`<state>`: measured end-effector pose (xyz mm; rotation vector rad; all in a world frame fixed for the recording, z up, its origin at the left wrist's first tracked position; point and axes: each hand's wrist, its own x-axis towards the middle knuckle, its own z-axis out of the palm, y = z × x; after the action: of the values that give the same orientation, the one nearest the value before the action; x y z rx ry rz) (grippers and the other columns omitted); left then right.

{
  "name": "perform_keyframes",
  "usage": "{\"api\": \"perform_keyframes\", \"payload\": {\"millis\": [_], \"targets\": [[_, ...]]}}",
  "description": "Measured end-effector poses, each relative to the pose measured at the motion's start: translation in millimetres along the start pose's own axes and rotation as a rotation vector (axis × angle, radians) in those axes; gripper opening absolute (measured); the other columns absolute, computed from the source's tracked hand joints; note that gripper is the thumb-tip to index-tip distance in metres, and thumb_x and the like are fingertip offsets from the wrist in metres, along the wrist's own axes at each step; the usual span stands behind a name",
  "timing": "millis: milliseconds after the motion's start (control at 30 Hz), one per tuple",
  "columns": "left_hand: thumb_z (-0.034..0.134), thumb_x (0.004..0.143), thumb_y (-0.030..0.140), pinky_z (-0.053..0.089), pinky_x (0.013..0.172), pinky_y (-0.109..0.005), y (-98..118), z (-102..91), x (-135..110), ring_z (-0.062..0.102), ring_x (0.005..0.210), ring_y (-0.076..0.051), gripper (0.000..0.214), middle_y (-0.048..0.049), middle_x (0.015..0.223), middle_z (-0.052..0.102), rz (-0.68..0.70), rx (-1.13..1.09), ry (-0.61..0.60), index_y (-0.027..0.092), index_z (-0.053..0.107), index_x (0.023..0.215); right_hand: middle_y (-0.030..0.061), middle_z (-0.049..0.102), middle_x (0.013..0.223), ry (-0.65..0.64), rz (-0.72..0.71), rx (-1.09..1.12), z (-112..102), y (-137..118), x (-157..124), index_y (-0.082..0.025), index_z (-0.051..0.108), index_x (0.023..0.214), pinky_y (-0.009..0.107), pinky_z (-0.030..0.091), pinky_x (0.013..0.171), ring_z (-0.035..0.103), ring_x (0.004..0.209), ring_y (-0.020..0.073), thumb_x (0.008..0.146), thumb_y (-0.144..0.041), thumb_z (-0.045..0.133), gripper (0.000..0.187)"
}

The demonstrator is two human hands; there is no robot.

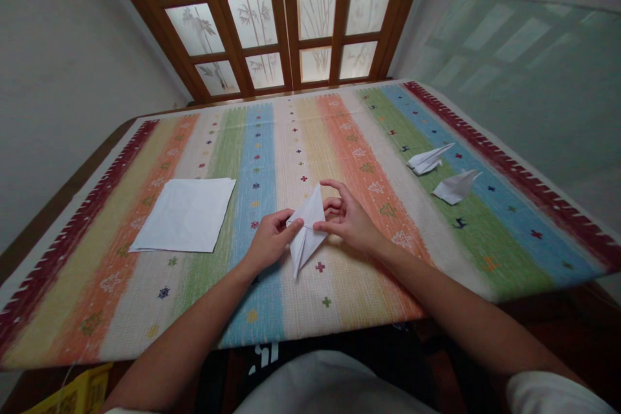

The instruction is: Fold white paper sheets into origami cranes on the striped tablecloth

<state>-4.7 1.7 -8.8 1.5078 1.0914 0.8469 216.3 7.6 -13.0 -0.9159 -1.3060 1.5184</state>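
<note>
A white sheet folded into a diamond shape, a folded paper (310,210), is held above the striped cloth near the table's front middle. My left hand (274,236) pinches its left corner, thumb on top and fingers underneath. On the other side, my right hand (349,217) has its thumb at the right edge and its index finger stretched to the top tip. A slit runs down the lower half of the diamond, ending in a narrow point toward me. The fingers behind the paper are partly hidden.
A stack of white square paper (184,215) lies on the left. Two folded paper cranes (455,187) sit on the right. The striped tablecloth (252,304) covers the table. A yellow basket (72,394) is below the front left edge, and wooden glazed doors (286,19) stand behind.
</note>
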Motion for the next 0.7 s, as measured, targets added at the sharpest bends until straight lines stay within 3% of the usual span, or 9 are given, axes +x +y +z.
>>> {"api": "perform_keyframes", "payload": {"millis": [133,267,400,567,700], "targets": [[0.071,0.092,0.047,0.044,0.063,-0.026,-0.3,0.1,0.9,0.060,0.068,-0.015,0.032,-0.0024,0.082,0.071,0.022,-0.026,0.042,0.016,0.074,0.102,-0.0047,0.063,0.094,0.006,0.012,0.010,-0.4,1.1,1.1,-0.034,0.043,0.141,0.027,0.058,0.069,0.067,0.079,0.0146,0.066,-0.027,0.095,0.092],[0.075,0.090,0.044,0.038,0.053,-0.020,-2.8,2.9,-0.1,0.057,0.056,-0.011,0.049,0.0061,0.073,0.066,-0.007,-0.146,0.063,0.023,0.053,0.129,-0.0039,0.063,0.095,0.084,-0.033,-0.014,-0.1,4.4,3.1,-0.029,0.051,0.107,0.028,0.057,0.068,0.065,0.076,0.0133,0.067,-0.031,0.095,0.060],[0.075,0.091,0.042,0.034,0.050,-0.018,-3.7,3.7,-1.2,0.054,0.052,-0.009,0.038,0.0082,0.070,0.064,0.014,-0.128,0.080,0.025,0.049,0.113,-0.0013,0.063,0.090,0.099,-0.079,-0.114,-0.4,5.3,4.2,-0.023,0.053,0.081,0.028,0.054,0.070,0.062,0.076,0.0135,0.076,-0.036,0.090,0.040],[0.081,0.084,0.035,0.048,0.060,-0.019,-2.0,2.8,0.9,0.067,0.074,-0.013,0.042,0.0003,0.091,0.072,0.034,-0.142,0.078,0.023,0.052,0.111,0.0019,0.068,0.089,0.097,-0.090,-0.189,-3.1,4.7,4.8,-0.023,0.066,0.086,0.033,0.058,0.077,0.067,0.083,0.0179,0.080,-0.037,0.085,0.024],[0.086,0.077,0.032,0.057,0.070,-0.023,-1.6,3.3,1.6,0.070,0.094,-0.017,0.046,-0.0048,0.112,0.067,0.089,-0.158,0.082,0.022,0.055,0.111,0.0037,0.072,0.092,0.133,-0.117,-0.243,-4.4,5.4,4.8,-0.022,0.070,0.086,0.034,0.060,0.081,0.071,0.086,0.0189,0.082,-0.033,0.080,0.015]]}}
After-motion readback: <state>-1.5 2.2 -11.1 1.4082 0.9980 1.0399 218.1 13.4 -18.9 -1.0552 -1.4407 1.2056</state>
